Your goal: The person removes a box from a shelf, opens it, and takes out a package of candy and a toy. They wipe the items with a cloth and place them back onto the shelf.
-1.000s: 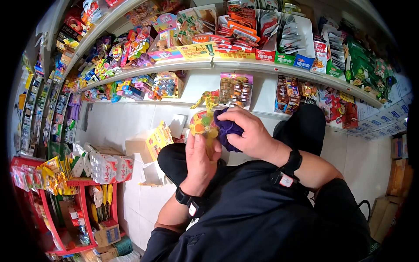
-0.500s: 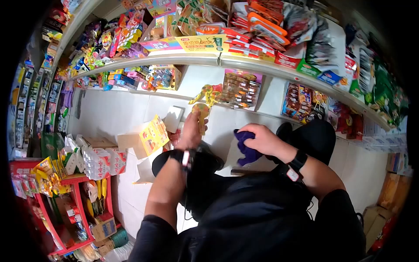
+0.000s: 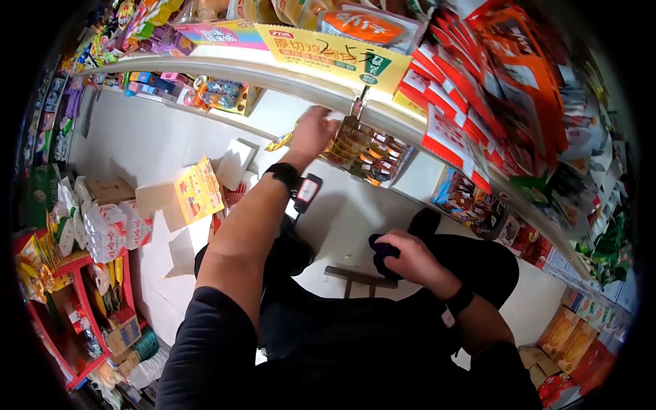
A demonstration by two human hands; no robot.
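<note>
My left hand (image 3: 314, 134) reaches to the lower shelf, at the left edge of a display box of small packaged snacks (image 3: 376, 152). A yellow packet (image 3: 279, 142) shows just left of this hand, whose fingers are blurred and partly hidden, so its grip is unclear. Near my right knee, my right hand (image 3: 411, 257) is closed on a dark purple cloth (image 3: 384, 257). A yellow price sign (image 3: 328, 55) hangs on the shelf edge above my left hand.
An open carton with a yellow printed flap (image 3: 199, 191) stands on the floor at left. Beyond it is a red rack (image 3: 82, 311) of goods. A dark bar (image 3: 361, 277) lies low between my legs. Red packets (image 3: 454, 140) overhang the shelf at right.
My left hand has moved up and forward to the lower shelf; the yellow packets it held are now mostly out of sight. The view has shifted closer to the shelves. My right hand keeps the cloth.
</note>
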